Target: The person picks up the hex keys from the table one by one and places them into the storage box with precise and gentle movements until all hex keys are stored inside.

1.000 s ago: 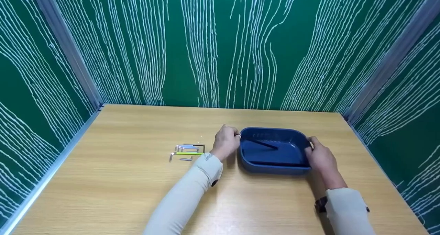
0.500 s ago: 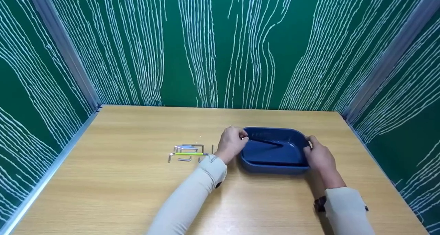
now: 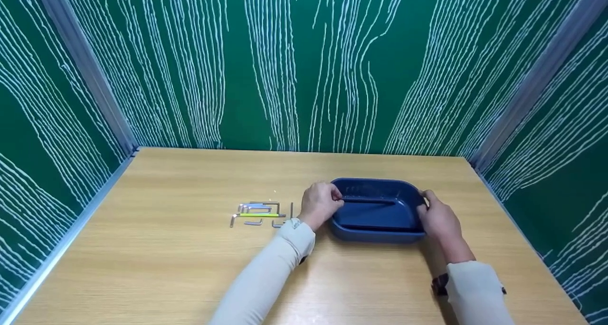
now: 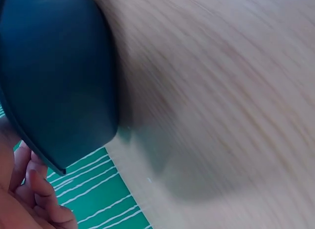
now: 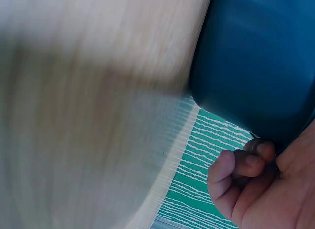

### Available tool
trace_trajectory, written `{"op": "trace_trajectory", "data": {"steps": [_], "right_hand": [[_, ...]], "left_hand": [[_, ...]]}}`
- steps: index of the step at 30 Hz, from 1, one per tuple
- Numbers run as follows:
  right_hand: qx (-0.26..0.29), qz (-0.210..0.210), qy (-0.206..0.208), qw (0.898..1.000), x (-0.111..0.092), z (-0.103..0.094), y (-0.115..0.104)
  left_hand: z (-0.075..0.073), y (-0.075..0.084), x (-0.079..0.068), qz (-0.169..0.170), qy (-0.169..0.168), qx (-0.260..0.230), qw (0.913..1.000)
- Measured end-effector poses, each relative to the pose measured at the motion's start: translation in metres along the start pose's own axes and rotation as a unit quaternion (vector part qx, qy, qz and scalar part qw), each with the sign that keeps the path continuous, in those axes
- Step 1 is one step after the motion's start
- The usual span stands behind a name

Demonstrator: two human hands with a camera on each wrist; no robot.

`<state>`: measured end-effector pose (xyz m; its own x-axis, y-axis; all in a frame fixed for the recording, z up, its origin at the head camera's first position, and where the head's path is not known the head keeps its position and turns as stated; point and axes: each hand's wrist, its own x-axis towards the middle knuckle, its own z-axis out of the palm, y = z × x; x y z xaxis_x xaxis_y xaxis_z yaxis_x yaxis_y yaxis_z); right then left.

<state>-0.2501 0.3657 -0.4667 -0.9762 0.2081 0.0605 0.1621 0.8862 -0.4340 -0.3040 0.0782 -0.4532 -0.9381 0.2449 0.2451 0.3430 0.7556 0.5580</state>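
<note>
One deep blue, rounded-rectangular container (image 3: 375,237) sits on one light wood-grain table (image 3: 166,249), right of centre, between two hands. Right hand (image 3: 441,220): grip clamped on the container's right end, with curled fingers visible in the right wrist view. Left hand (image 3: 319,204): at the left end, thumb and fingers together, grip clamped on one thin, straight, dark strip (image 3: 368,201). The strip runs rightward within the container's outline, roughly parallel to its long sides; whether it touches the bottom cannot be told.

Left of the left hand lie several small metal keys: one L-shaped key with a yellow-green sleeve (image 3: 259,215); one short silver L-shaped key (image 3: 253,223) just in front of it; one nested group of silver, blue-tinted and dark keys (image 3: 256,205), too small to count; and, near the cuff, one straight grey length (image 3: 291,210) and one small bent piece (image 3: 277,225), separate or joined cannot be told.

Two pale sleeves, left (image 3: 266,277) and right (image 3: 477,291), cover the forearms. Behind stands one green back panel (image 3: 242,78) with white wavy lines, flanked by two grey posts, left (image 3: 85,63) and right (image 3: 532,80).
</note>
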Motion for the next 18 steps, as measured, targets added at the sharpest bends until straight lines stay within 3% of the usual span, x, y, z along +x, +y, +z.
{"op": "trace_trajectory", "data": {"steps": [12, 18], "right_hand": [[0.010, -0.003, -0.007, 1.000, -0.0019, -0.0017, -0.0012], [-0.007, -0.031, 0.024, 0.999, -0.0028, -0.0014, -0.0008]], "left_hand": [[0.0042, -0.0013, 0.0023, 0.002, -0.057, 0.023, 0.9981], [0.0048, -0.0001, 0.0038, 0.011, -0.079, 0.052, 0.9955]]}}
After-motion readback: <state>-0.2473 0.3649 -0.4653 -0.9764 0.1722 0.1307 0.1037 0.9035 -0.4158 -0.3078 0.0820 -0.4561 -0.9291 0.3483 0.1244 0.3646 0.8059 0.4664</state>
